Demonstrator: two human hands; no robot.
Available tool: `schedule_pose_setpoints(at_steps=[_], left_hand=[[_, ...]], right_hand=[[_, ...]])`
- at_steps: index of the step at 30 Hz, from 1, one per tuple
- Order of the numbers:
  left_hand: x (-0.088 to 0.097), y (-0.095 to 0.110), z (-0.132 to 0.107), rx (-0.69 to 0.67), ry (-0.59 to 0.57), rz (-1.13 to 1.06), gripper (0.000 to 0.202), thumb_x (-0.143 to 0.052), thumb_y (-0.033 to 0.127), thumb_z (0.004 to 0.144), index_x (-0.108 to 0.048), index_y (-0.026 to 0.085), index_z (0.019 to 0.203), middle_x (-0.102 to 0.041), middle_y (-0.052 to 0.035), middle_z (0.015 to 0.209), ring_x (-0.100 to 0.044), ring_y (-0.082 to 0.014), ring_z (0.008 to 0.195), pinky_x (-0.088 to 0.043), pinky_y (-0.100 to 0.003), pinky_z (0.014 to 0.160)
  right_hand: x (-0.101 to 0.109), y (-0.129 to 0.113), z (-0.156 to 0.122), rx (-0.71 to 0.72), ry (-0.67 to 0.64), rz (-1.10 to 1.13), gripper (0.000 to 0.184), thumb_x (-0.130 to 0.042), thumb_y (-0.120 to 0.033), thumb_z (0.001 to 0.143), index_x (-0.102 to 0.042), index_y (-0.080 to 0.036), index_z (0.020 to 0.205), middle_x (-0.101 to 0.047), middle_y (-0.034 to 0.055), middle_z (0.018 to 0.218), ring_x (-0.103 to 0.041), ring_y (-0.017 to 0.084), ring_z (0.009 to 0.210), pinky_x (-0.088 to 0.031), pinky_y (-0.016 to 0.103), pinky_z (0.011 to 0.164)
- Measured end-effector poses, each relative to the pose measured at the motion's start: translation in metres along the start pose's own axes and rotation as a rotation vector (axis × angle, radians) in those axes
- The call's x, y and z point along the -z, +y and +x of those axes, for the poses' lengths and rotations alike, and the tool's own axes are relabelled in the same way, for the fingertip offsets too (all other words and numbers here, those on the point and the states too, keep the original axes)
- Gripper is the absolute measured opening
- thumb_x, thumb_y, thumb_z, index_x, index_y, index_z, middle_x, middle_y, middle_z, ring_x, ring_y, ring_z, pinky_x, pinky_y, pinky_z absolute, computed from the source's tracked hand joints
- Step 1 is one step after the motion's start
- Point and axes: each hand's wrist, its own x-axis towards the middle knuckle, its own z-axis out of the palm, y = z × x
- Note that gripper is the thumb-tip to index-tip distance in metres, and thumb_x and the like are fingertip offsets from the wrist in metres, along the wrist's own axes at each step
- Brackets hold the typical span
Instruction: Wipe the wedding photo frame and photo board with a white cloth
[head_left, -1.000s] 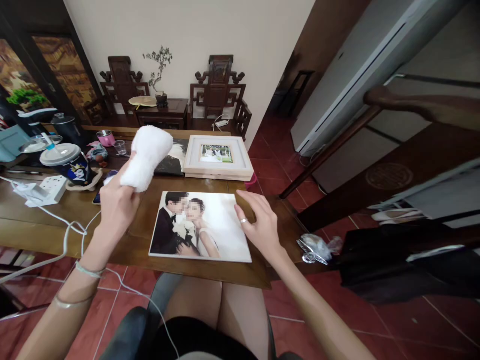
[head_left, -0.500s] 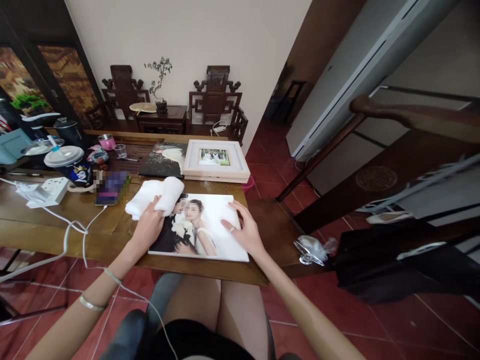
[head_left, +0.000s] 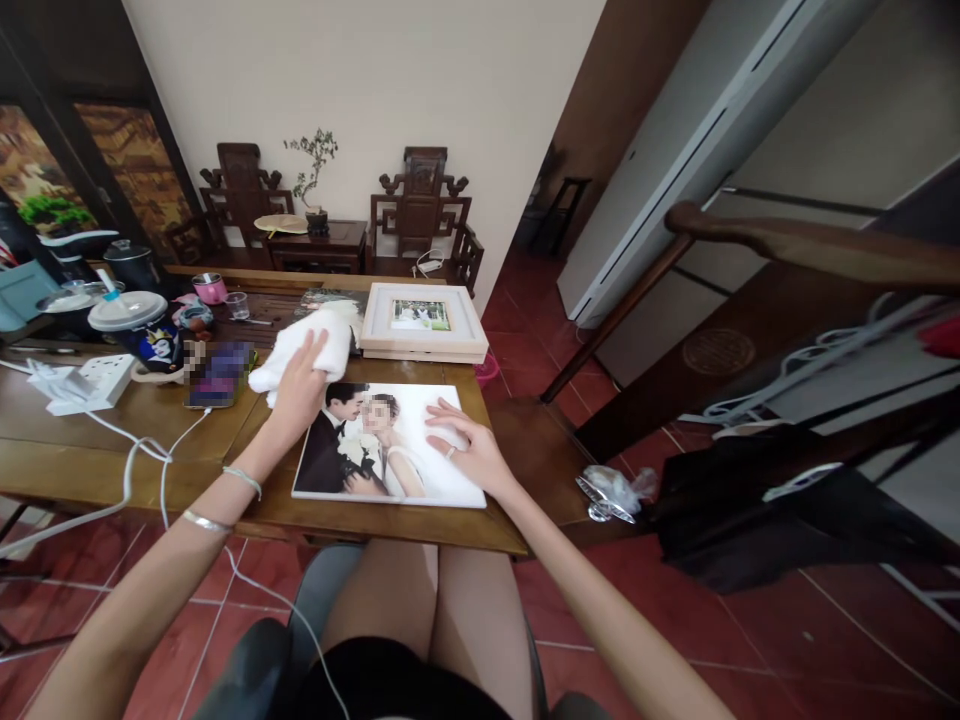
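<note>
A wedding photo panel (head_left: 401,465) lies flat on the wooden table (head_left: 255,490) in front of me. My right hand (head_left: 472,450), a ring on one finger, rests on its pale right side with the fingers spread. Just past the panel's upper left corner, my left hand (head_left: 301,385) holds a folded white towel (head_left: 289,350), its fingers laid over the cloth. The towel covers part of a dark photo panel (head_left: 330,298) farther back. Beside that lies a white picture frame (head_left: 472,325) with a small photo in it.
On the left are a phone (head_left: 217,375) on a charging cable, a lidded cup (head_left: 154,335) and a white power strip (head_left: 90,385). The cable runs under my left arm. A wooden chair (head_left: 690,330) with dark clothing stands on the right.
My left hand has carried the towel up and away from the panel's left side, onto the dark photo's edge. My right hand has slid inward from the panel's right edge.
</note>
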Motion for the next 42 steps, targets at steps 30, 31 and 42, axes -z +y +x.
schedule_pose_setpoints(at_steps=[30, 31, 42], left_hand=[[-0.016, 0.019, -0.035, -0.019, -0.190, -0.019, 0.037, -0.045, 0.007, 0.084, -0.066, 0.007, 0.114, -0.033, -0.0207, 0.154, -0.030, -0.0366, 0.143, -0.040, -0.052, 0.109], [-0.020, 0.013, -0.024, -0.012, -0.197, -0.010, 0.036, -0.045, 0.007, 0.083, -0.067, 0.007, 0.112, -0.034, -0.0209, 0.153, -0.030, -0.0365, 0.143, -0.038, -0.052, 0.110], [-0.013, 0.002, -0.020, -0.056, -0.271, 0.084, 0.040, -0.040, 0.002, 0.085, -0.067, 0.008, 0.114, -0.037, -0.0196, 0.152, -0.030, -0.0388, 0.142, -0.035, -0.059, 0.108]], right_hand=[[-0.001, 0.004, 0.006, 0.041, -0.062, -0.090, 0.041, -0.078, -0.040, 0.074, -0.072, -0.025, 0.112, -0.057, 0.0128, 0.138, -0.046, 0.030, 0.134, -0.037, 0.054, 0.110], [-0.001, 0.005, 0.008, 0.045, -0.072, -0.087, 0.041, -0.078, -0.040, 0.074, -0.072, -0.026, 0.112, -0.056, 0.0122, 0.138, -0.046, 0.030, 0.134, -0.037, 0.054, 0.111], [-0.008, 0.011, 0.016, 0.012, -0.061, -0.114, 0.040, -0.073, -0.042, 0.078, -0.071, -0.024, 0.114, -0.057, 0.0121, 0.137, -0.047, 0.028, 0.133, -0.036, 0.051, 0.112]])
